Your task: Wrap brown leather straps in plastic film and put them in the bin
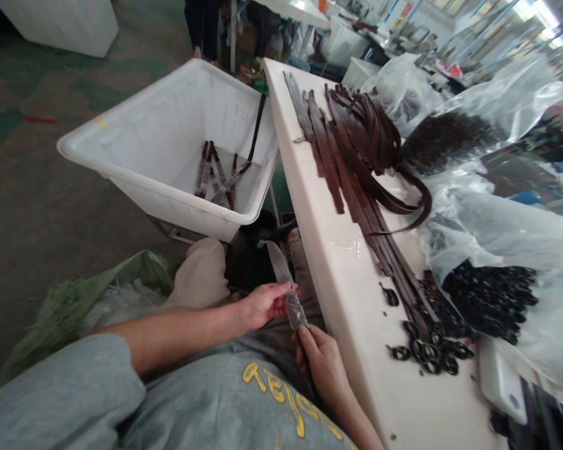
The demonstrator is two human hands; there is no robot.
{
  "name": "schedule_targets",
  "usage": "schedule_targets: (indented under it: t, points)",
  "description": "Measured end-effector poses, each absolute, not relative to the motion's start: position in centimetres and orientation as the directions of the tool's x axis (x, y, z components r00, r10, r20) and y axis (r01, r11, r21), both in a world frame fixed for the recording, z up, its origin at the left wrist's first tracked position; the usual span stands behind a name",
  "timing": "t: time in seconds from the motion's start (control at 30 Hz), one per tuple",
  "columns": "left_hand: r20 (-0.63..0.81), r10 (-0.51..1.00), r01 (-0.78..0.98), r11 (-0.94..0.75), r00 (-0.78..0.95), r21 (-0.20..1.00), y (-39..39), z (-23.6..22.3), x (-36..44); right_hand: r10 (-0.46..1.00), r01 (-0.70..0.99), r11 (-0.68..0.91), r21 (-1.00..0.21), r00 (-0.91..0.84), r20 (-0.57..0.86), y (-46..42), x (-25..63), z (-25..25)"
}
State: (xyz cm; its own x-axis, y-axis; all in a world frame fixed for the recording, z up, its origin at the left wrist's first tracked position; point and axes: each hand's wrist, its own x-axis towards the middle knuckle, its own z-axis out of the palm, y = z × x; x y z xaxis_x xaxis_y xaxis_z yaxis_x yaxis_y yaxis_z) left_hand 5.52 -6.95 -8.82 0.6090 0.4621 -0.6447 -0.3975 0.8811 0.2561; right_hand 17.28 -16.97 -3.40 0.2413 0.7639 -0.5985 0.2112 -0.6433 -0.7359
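Over my lap, a narrow clear plastic sleeve [294, 310] stretches between both hands, its loose far end pointing away from me. My left hand [264, 305] pinches it around its middle. Thumb and fingers of my right hand [323, 361] are closed on the near end; whether a strap is inside there is hidden by the fingers. To the right, dark brown straps [356, 181] lie lengthwise on the white table [342, 275]. Black loops [429, 353] sit at their near ends.
A white tub [145, 150] at front left holds several wrapped dark strips [216, 172]. Plastic bags with black pieces [488, 297] and a dark mass [450, 140] stand on the table's right. A green sack [122, 281] is at my left. A person's legs [202, 28] show far ahead.
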Motion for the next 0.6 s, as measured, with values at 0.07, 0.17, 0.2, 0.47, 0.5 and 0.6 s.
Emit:
schedule_targets:
  t: [0.07, 0.17, 0.2, 0.47, 0.5, 0.6]
  points:
    - [-0.579, 0.43, -0.335, 0.903, 0.693, 0.269, -8.0, -8.6, 6.0, 0.787, 0.203, -0.609, -0.767, 0.275, -0.552, -16.4, 17.2, -3.5]
    - [-0.523, 0.408, -0.307, 0.912, 0.749, 0.273, -7.7, -8.4, 6.1, 0.814, 0.197, -0.569, -0.799, 0.272, -0.513, -16.1, 17.3, -3.7]
    - [-0.558, 0.418, -0.327, 0.908, 0.717, 0.261, -7.0, -8.5, 6.0, 0.815, 0.198, -0.569, -0.798, 0.259, -0.518, -16.4, 17.3, -3.7]
    - [-0.598, 0.469, -0.336, 0.883, 0.649, 0.328, -7.6, -7.8, 5.6, 0.823, 0.239, -0.555, -0.797, 0.293, -0.486, -17.5, 17.1, -4.2]
    - [-0.556, 0.479, -0.33, 0.876, 0.68, 0.352, -8.0, -7.6, 5.6, 0.834, 0.244, -0.537, -0.807, 0.297, -0.465, -17.3, 17.1, -4.0]
    - [-0.542, 0.495, -0.349, 0.867, 0.679, 0.355, -7.0, -7.4, 5.3, 0.857, 0.253, -0.507, -0.824, 0.245, -0.453, -17.5, 17.0, -3.6]
